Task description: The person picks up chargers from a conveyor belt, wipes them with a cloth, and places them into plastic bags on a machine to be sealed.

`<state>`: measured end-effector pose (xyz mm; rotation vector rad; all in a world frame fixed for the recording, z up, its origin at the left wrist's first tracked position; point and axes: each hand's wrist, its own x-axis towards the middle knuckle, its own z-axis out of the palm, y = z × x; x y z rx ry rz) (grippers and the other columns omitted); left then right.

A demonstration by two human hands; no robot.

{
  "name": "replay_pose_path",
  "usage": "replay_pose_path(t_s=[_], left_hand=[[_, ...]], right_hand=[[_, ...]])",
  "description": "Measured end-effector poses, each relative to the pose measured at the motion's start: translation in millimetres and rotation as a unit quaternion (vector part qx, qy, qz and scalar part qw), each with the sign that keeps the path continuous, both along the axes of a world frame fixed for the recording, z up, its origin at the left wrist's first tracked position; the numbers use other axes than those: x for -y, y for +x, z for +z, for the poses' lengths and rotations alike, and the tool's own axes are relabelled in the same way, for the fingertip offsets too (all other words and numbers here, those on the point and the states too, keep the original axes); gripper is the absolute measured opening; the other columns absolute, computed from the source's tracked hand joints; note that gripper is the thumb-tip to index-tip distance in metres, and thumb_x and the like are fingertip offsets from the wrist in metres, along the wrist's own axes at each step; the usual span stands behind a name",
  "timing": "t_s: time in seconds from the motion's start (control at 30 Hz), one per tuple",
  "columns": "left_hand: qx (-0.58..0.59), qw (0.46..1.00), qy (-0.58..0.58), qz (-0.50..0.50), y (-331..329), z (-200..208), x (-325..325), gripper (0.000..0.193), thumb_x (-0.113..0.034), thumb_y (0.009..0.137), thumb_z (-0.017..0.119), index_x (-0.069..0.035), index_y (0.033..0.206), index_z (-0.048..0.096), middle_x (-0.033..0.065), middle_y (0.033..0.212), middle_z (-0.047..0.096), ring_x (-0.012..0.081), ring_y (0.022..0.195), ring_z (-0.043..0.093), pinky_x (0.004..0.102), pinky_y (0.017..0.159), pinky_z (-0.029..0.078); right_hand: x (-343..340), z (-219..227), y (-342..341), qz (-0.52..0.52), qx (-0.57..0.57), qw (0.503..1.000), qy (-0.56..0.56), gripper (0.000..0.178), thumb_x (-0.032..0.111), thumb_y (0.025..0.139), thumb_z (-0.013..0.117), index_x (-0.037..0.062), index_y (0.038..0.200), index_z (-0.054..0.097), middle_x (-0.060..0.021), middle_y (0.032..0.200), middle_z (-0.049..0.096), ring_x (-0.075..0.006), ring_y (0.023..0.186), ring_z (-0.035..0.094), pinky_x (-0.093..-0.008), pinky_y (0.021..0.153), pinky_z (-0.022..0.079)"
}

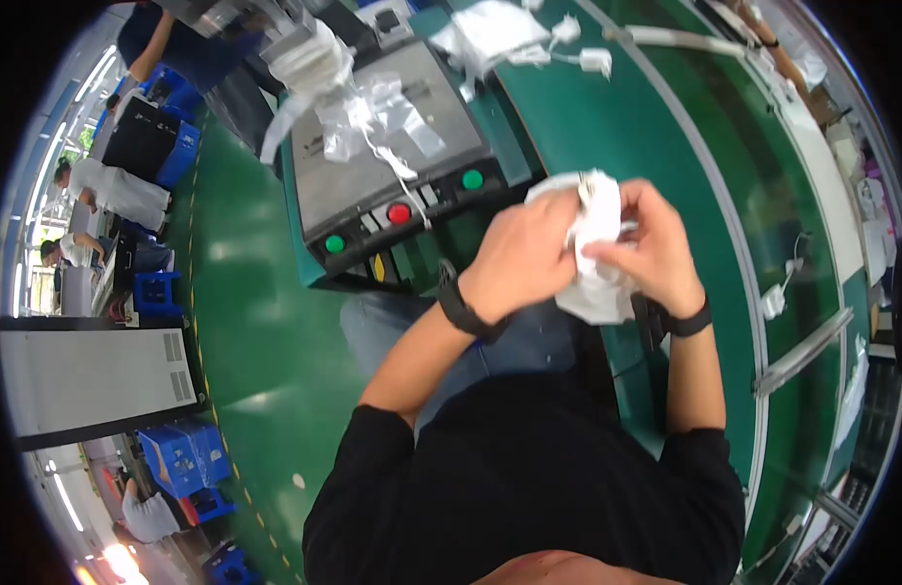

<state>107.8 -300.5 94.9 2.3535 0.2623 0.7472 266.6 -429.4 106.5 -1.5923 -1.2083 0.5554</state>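
In front of me, over the near edge of the green bench, both hands are at a crumpled white bundle that looks like thin plastic bags. My left hand is closed on its left side, fingers curled and partly hidden by the white material. My right hand pinches the right side between thumb and fingers. A small white piece is raised between the two hands; its exact kind is blurred. Dark bands circle both wrists.
Ahead left stands a grey-topped machine with two green buttons and a red button. Clear plastic bags and a white cable lie on it. White adapters lie on the bench; a conveyor runs along the right. Other people work farther off.
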Motion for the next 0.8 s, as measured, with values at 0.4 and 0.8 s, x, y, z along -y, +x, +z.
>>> replay_pose_path(t_s=[0.4,0.8], left_hand=[[-0.077,0.996,0.021,0.044,-0.4,-2.0,12.8,0.033,-0.010,0.075,0.061,0.003,0.105,0.057,0.0216,0.087,0.065,0.0437,0.078,0.063,0.0503,0.066,0.051],[0.053,0.968,-0.247,0.010,5.2,-28.3,8.2,0.026,-0.011,0.084,0.065,0.003,0.106,0.060,0.0161,0.087,0.067,0.0300,0.078,0.068,0.0391,0.071,0.053]], right_hand=[[-7.5,-20.1,-8.6,-0.015,0.214,0.974,0.071,0.023,0.011,0.088,0.069,-0.0034,0.102,0.057,-0.0163,0.085,0.055,-0.0343,0.073,0.058,-0.0375,0.065,0.047],[1.5,-2.9,12.7,-0.101,0.261,0.958,0.066,0.013,0.006,0.092,0.065,-0.0033,0.101,0.061,-0.0124,0.085,0.067,-0.0225,0.071,0.064,-0.0321,0.063,0.048]])
